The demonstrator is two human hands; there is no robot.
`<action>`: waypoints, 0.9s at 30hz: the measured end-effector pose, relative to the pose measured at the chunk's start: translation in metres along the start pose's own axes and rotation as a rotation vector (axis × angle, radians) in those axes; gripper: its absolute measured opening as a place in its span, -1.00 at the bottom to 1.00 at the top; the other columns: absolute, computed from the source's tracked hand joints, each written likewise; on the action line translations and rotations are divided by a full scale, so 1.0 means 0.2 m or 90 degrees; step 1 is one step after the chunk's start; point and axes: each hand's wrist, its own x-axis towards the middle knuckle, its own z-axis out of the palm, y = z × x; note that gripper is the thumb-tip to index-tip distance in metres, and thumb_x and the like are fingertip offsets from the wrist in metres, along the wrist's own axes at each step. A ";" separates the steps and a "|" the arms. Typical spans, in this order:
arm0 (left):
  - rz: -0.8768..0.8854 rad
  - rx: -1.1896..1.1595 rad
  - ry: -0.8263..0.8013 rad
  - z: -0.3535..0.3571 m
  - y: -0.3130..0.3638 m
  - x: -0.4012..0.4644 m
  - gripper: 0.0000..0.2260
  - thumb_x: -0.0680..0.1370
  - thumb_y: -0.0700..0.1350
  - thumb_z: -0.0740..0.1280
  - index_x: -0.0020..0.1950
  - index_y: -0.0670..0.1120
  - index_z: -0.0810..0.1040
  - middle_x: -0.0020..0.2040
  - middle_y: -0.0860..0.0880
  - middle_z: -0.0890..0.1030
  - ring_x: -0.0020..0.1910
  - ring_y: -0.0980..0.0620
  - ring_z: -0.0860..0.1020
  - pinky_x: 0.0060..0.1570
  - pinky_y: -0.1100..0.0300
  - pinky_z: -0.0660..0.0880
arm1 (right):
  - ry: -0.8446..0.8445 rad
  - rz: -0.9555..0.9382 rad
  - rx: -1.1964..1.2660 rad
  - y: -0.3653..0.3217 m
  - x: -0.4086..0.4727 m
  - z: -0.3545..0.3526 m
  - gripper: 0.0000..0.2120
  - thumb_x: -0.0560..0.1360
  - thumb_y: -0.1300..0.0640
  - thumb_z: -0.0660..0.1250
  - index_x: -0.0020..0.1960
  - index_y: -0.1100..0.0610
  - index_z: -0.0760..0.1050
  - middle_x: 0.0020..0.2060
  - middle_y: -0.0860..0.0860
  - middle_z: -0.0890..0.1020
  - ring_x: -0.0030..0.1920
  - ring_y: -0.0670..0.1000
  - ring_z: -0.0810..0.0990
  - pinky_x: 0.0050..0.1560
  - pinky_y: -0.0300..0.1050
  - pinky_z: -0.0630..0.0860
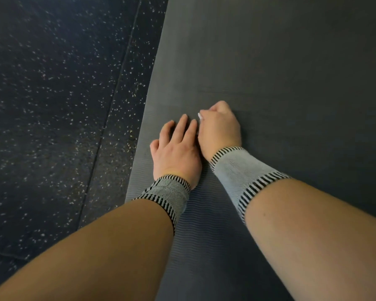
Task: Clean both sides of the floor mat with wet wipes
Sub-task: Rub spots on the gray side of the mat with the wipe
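Centrally, found the floor mat point(269, 72) spread flat, its ribbed grey face up and filling the right and lower part of the head view. Traced its left edge as a diagonal line running from top centre down toward the lower left. Saw only 1 face of the mat; could not see the underside.

Located both hands on the mat, just inside that left edge and touching each other at the knuckles. Recorded the left hand point(176, 148) as flat, palm down, with fingers straight and slightly spread, holding nothing. Judged this placement as a brace: pressing the mat against the ground near its free edge to stop it sliding or rucking under rubbing.

Recorded the right hand point(220, 127) as curled tight, knuckles up, fingers tucked beneath. Noted a small white scrap at its thumb side, taken to be the wet wipe point(199, 116), bunched inside the fist with most of it hidden. Judged the bunched grip as a means of putting firm pressure into the ribs of the surface.

Assessed the step in hand as wiping the upper face near the edge. Could not tell from surface sheen how much of this face had been covered. Judged the flip to the 2nd face as not yet done.

Noted a grey knit band with striped borders on each wrist, 2 in all: left wristband point(165, 192), right wristband point(243, 170). Beyond the mat, identified dark speckled floor point(52, 105) with a straight seam point(117, 83) running roughly parallel to the mat edge.
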 end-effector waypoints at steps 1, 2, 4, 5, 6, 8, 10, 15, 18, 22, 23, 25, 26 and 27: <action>0.000 0.005 0.008 0.00 0.00 0.00 -0.51 0.60 0.07 0.05 0.54 0.18 0.10 0.57 0.15 0.09 0.48 0.04 -0.01 0.28 0.00 -0.01 | 0.038 0.006 0.008 0.06 -0.02 -0.03 -0.79 0.48 0.16 0.25 0.08 0.14 0.56 0.05 0.11 0.53 0.04 0.17 0.49 -0.10 -0.12 0.30; -0.001 0.009 0.013 0.00 0.01 0.00 -0.53 0.60 0.05 0.04 0.53 0.19 0.12 0.57 0.14 0.11 0.47 0.03 0.01 0.26 0.01 -0.02 | 0.101 0.004 -0.001 0.13 -0.05 -0.07 -0.81 0.46 0.18 0.30 0.05 0.14 0.59 0.00 0.11 0.56 0.00 0.18 0.49 -0.09 -0.09 0.33; -0.001 0.017 0.020 0.00 0.01 -0.01 -0.55 0.61 0.05 0.02 0.52 0.20 0.15 0.56 0.11 0.14 0.47 0.00 0.03 0.26 0.00 -0.02 | 0.185 0.030 -0.032 0.24 -0.12 -0.14 -0.87 0.44 0.21 0.34 -0.01 0.14 0.59 -0.09 0.12 0.61 -0.09 0.19 0.50 -0.09 -0.04 0.37; 0.000 0.018 0.023 0.00 0.01 -0.01 -0.55 0.61 0.06 0.01 0.52 0.20 0.15 0.56 0.10 0.14 0.47 0.00 0.03 0.26 0.00 -0.02 | 0.192 0.065 -0.026 0.23 -0.12 -0.14 -0.89 0.46 0.20 0.34 -0.03 0.13 0.57 -0.10 0.11 0.61 -0.09 0.17 0.51 -0.09 -0.03 0.38; 0.003 0.016 0.022 0.00 0.01 0.00 -0.54 0.60 0.08 0.01 0.52 0.20 0.14 0.57 0.10 0.13 0.46 0.01 0.01 0.26 -0.01 -0.02 | 0.166 0.089 -0.012 0.17 -0.10 -0.13 -0.91 0.47 0.18 0.32 -0.03 0.11 0.55 -0.09 0.10 0.61 -0.07 0.17 0.53 -0.10 -0.02 0.39; 0.010 0.001 0.004 0.01 0.00 0.00 -0.50 0.58 0.13 0.04 0.53 0.22 0.07 0.57 0.11 0.09 0.46 0.04 -0.03 0.28 -0.02 0.00 | 0.091 0.056 0.003 0.00 -0.05 -0.05 -0.88 0.50 0.15 0.27 -0.01 0.11 0.55 -0.03 0.09 0.59 -0.03 0.16 0.55 -0.10 -0.02 0.41; 0.009 -0.012 -0.012 0.00 0.00 -0.01 -0.45 0.57 0.17 0.08 0.54 0.23 0.00 0.57 0.13 0.05 0.47 0.05 -0.05 0.31 -0.03 0.01 | 0.056 0.006 0.023 -0.09 -0.03 -0.01 -0.85 0.53 0.16 0.24 0.01 0.13 0.57 -0.01 0.08 0.56 -0.03 0.15 0.55 -0.10 -0.05 0.42; 0.002 0.005 0.012 0.00 0.01 -0.01 -0.54 0.60 0.07 0.02 0.52 0.20 0.14 0.57 0.09 0.12 0.47 0.00 0.01 0.30 -0.05 0.05 | 0.109 -0.006 -0.013 0.20 -0.11 -0.16 -0.88 0.44 0.27 0.34 -0.04 0.21 0.61 -0.05 0.11 0.55 -0.09 0.14 0.55 -0.09 -0.07 0.45; 0.006 0.007 0.007 0.00 0.01 -0.01 -0.53 0.60 0.07 0.05 0.52 0.21 0.12 0.57 0.08 0.10 0.47 0.01 -0.01 0.31 -0.06 0.04 | 0.128 0.044 -0.016 0.13 -0.08 -0.12 -0.83 0.48 0.22 0.28 -0.01 0.17 0.63 -0.01 0.11 0.57 -0.04 0.14 0.56 -0.04 -0.08 0.42; 0.014 0.005 -0.015 0.00 0.00 -0.01 -0.48 0.58 0.14 0.08 0.53 0.25 0.03 0.58 0.09 0.05 0.48 0.01 -0.03 0.30 -0.04 0.05 | -0.010 -0.055 0.011 -0.01 -0.05 0.00 -0.82 0.54 0.14 0.19 0.04 0.13 0.54 0.04 0.00 0.50 0.08 0.06 0.50 -0.10 -0.23 0.28; 0.012 0.010 -0.008 -0.01 0.00 -0.01 -0.50 0.59 0.12 0.07 0.53 0.24 0.05 0.58 0.09 0.07 0.49 0.00 -0.01 0.30 -0.04 0.07 | -0.009 -0.066 -0.001 0.04 -0.05 -0.03 -0.82 0.53 0.16 0.22 0.06 0.14 0.55 0.05 0.01 0.50 0.08 0.06 0.49 -0.05 -0.24 0.30; 0.006 0.022 0.005 -0.01 0.01 -0.01 -0.54 0.61 0.06 0.06 0.52 0.21 0.13 0.57 0.07 0.10 0.49 -0.03 0.02 0.29 -0.05 0.09 | 0.018 -0.031 -0.036 0.23 -0.08 -0.11 -0.80 0.47 0.23 0.28 0.06 0.17 0.57 0.08 0.07 0.51 0.07 0.08 0.48 -0.01 -0.27 0.29; 0.005 0.027 0.007 -0.01 0.02 -0.01 -0.55 0.61 0.04 0.06 0.52 0.20 0.14 0.57 0.07 0.11 0.49 -0.03 0.03 0.30 -0.06 0.10 | 0.054 0.021 -0.042 0.31 -0.09 -0.16 -0.78 0.45 0.26 0.29 0.07 0.18 0.58 0.08 0.11 0.52 0.07 0.11 0.49 -0.03 -0.27 0.27; 0.005 0.030 0.007 -0.01 0.02 -0.01 -0.55 0.62 0.04 0.06 0.52 0.20 0.14 0.57 0.06 0.11 0.49 -0.03 0.03 0.31 -0.06 0.09 | 0.091 0.067 -0.046 0.36 -0.11 -0.19 -0.76 0.44 0.29 0.28 0.08 0.19 0.59 0.07 0.15 0.53 0.06 0.15 0.49 -0.07 -0.25 0.25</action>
